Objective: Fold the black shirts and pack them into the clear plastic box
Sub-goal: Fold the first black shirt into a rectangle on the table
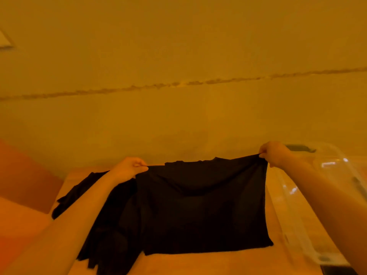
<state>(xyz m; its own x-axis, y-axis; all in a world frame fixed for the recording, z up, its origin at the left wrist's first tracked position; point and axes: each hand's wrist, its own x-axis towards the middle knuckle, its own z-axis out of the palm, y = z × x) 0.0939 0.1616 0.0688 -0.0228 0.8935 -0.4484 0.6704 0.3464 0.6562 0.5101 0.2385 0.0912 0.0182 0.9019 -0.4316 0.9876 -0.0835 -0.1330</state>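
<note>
While the black shirt (200, 205) hangs over the worktop (178, 262) at 6 o'clock, I pinch its top corners: left hand (131, 167) at 10, right hand (275, 153) at 1. Mid-fold; next I lay it flat, clear plastic box (327, 195) waiting at 3.

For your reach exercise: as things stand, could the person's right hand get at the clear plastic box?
Probably yes. The right hand pinches the black shirt right beside the clear plastic box, and nothing lies between them; it would have to let go first.

No text, label, brand, number or sign can be read anywhere.
</note>
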